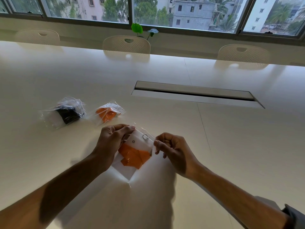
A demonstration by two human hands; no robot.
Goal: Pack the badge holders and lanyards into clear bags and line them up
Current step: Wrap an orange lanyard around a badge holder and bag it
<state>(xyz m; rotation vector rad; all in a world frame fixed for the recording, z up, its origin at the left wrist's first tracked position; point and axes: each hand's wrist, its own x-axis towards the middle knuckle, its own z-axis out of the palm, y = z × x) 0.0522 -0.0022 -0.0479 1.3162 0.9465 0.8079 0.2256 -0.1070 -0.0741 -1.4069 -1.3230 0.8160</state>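
Right now both hands are up off the tabletop with one clear plastic bag between them. It holds a folded orange lanyard and a white badge holder with a small metal ring near its top. The left hand pinches the bag's upper left edge between thumb and curled fingers; the right hand pinches the upper right edge, fingers curled in the same way. So both hands grip the mouth of the bag, probably sealing or straightening it.

The bag hangs corner-down — its long axis runs from the gripped mouth, farther from the person, to the lowest corner, which points back toward the body. The relation that matters next is sideways: two packed bags lie on the table up and to the left, a clear bag with black lanyard farthest left and a clear bag with orange lanyard just beside it. The open end of that row faces right, ahead of the hands and nearer the left one. A short forward carry should, I judge, set this bag beside the orange one.

Underneath is a broad, glossy cream-white table with a long recessed cable slot in the middle. Pale perforated chairs stand along the far side, below a wide window with a small green plant on its sill.
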